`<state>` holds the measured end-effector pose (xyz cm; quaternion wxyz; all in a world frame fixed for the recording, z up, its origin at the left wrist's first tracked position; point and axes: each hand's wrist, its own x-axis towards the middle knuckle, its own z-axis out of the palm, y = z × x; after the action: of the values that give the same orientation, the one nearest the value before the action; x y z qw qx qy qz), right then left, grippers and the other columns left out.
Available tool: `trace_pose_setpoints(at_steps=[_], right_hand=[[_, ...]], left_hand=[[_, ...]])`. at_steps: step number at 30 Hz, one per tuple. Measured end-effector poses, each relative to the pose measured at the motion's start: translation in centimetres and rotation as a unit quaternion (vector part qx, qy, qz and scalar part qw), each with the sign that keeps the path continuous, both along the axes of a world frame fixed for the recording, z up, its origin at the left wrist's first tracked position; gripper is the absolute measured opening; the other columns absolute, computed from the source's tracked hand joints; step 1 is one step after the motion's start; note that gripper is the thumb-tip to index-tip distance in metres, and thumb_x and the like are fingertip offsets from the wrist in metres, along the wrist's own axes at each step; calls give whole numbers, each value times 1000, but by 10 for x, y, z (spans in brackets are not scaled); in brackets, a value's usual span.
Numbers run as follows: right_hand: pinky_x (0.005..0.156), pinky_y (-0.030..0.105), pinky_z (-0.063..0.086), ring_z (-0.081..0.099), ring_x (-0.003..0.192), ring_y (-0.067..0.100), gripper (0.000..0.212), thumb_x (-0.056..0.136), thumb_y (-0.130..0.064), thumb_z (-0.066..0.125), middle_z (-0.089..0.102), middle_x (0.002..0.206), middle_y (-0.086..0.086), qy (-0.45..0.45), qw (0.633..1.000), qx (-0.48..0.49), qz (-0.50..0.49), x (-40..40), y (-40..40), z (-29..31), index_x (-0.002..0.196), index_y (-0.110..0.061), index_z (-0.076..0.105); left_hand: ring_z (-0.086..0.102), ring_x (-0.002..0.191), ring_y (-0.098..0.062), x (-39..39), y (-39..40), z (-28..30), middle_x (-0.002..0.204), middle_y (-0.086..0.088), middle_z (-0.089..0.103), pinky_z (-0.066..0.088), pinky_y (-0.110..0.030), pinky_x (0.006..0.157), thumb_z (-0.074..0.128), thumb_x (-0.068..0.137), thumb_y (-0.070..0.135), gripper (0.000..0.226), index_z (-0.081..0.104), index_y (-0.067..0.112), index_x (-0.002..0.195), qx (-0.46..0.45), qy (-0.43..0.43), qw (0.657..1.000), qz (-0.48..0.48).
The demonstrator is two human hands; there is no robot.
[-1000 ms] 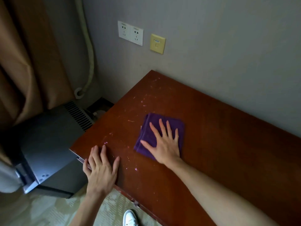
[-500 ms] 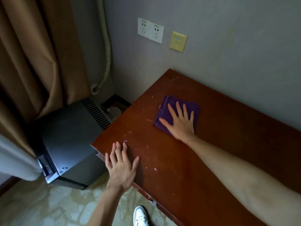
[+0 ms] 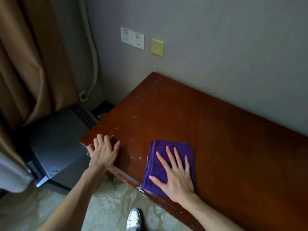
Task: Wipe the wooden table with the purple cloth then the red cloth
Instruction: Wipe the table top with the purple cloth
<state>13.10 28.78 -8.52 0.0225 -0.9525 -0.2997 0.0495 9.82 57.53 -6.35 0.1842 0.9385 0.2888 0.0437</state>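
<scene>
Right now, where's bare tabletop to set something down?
Bare: the wooden table from the purple cloth back to the wall and off to the right. Crowded: the near left corner, with the left hand and the right hand flat on the cloth.

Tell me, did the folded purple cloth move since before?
Yes. The folded purple cloth, under the flat right hand, slid from mid-table toward the person, to the near edge of the reddish-brown wooden table, farther from the wall.

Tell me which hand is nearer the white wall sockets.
Left. The left hand lies flat on the wooden table's left corner, below the white wall sockets. The right hand presses the purple cloth at the near edge, farther away.
</scene>
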Motion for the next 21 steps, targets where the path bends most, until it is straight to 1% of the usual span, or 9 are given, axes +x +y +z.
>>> trace_pose_setpoints(at_steps=[2, 5, 8, 10, 12, 14, 16, 19, 21], right_hand=[[121, 67, 15, 13, 161, 33, 91, 92, -91, 22, 12, 176, 3, -4, 1000, -10, 8, 3, 1, -4, 167, -40, 15], [120, 71, 19, 14, 160, 38, 92, 93, -89, 23, 15, 175, 6, -18, 1000, -14, 10, 0, 9, -5, 167, -34, 18], [120, 73, 20, 14, 160, 41, 95, 92, -88, 26, 16, 175, 9, -16, 1000, 5, 6, -11, 39, -3, 167, -30, 21], [120, 75, 19, 12, 160, 43, 96, 91, -88, 28, 15, 175, 11, 0, 1000, 20, 13, -17, 82, -1, 167, -30, 21], [119, 75, 18, 11, 160, 43, 98, 89, -88, 32, 14, 175, 12, 13, 999, 37, 23, -16, 144, 0, 167, -30, 22], [121, 74, 15, 9, 160, 42, 96, 89, -87, 33, 13, 175, 11, 15, 997, 65, 29, -3, 210, -1, 166, -31, 24], [123, 72, 8, 7, 161, 39, 92, 90, -86, 30, 11, 176, 11, 32, 996, 78, 17, 20, 267, 1, 165, -32, 26], [124, 69, 3, 2, 162, 37, 92, 91, -85, 29, 7, 176, 10, 37, 997, 61, 24, 50, 308, 1, 166, -32, 23], [125, 68, 3, 1, 162, 35, 93, 90, -86, 30, 8, 176, 9, 31, 997, 53, 38, 58, 309, -1, 166, -33, 19]], left_hand=[[36, 114, -27, 3, 16, 3, 115, -6, 34, 26, -56, 104, 38, 100, 47, 38, 49, 16, 119, -27, -35, 998, 39], [35, 119, -30, 9, 51, 3, 121, -8, 35, 25, -52, 105, 43, 100, 34, 28, 49, 17, 121, -74, -75, 990, 90], [36, 122, -29, 15, 83, -7, 125, -9, 41, 25, -49, 105, 44, 100, 24, 29, 53, 17, 127, -107, -77, 989, 68], [46, 117, -28, 19, 103, -12, 119, -5, 48, 35, -48, 102, 43, 99, 26, 30, 59, 19, 123, -147, -94, 983, 52], [57, 106, -24, 24, 121, -11, 110, 0, 56, 45, -42, 91, 44, 96, 33, 26, 64, 26, 111, -196, -118, 972, 55], [62, 98, -22, 30, 138, -7, 102, 3, 66, 50, -41, 85, 47, 93, 39, 21, 65, 33, 103, -250, -108, 960, 66], [64, 93, -22, 35, 151, 0, 95, 3, 70, 52, -44, 85, 47, 89, 45, 26, 65, 34, 103, -309, -96, 944, 67], [62, 102, -18, 38, 162, 8, 107, 3, 69, 50, -39, 89, 46, 90, 43, 30, 65, 30, 109, -331, -82, 939, 47], [62, 104, -17, 40, 161, 10, 110, 1, 67, 49, -31, 86, 49, 96, 37, 25, 62, 27, 115, -344, -65, 936, 41]])
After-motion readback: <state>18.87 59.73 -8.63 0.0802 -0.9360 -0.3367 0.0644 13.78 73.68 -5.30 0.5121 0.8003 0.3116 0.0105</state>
